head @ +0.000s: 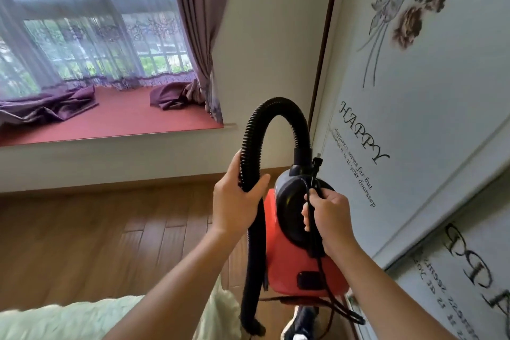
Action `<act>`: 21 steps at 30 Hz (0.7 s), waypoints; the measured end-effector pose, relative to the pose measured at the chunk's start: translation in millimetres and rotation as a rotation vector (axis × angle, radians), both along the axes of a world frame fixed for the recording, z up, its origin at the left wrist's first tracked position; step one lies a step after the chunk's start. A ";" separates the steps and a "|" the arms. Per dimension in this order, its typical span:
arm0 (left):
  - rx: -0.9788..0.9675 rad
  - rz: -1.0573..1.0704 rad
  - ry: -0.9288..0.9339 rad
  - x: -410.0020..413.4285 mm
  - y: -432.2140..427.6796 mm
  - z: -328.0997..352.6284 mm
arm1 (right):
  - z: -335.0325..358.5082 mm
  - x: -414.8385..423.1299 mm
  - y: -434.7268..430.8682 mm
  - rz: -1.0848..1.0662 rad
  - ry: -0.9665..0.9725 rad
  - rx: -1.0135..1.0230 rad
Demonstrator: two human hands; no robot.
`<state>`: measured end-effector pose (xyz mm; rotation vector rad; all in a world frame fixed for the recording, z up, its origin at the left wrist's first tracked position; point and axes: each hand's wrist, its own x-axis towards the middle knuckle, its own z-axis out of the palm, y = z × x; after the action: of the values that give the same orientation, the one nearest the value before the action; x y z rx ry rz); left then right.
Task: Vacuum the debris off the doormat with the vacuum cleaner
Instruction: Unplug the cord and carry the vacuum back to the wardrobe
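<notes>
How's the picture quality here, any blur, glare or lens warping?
Head view: soft daylight through the window, no harsh glare; wide-angle warping bows the ledge and tilts the printed panel; the green fabric at the bottom is blurry; left hand on the hose and right hand on the cord look fairly sharp.

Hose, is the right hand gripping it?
No, the left hand grips the hose, while the right hand holds the cord at the vacuum.
</notes>
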<state>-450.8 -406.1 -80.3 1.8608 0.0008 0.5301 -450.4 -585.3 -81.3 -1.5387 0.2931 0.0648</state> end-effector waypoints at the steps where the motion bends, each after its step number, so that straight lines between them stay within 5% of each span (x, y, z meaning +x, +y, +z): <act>1: -0.001 -0.003 0.028 20.4 0.0 -8.7 | -10.3 22.3 -0.8 0.001 0.013 0.005; 21: -0.215 0.061 0.696 409.1 -0.3 -247.7 | -260.4 428.6 -8.0 0.056 0.454 -0.203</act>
<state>-41.6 -406.4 -327.9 1.7498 0.5569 -0.0974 -21.8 -593.3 -341.7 -1.7240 0.6310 0.4440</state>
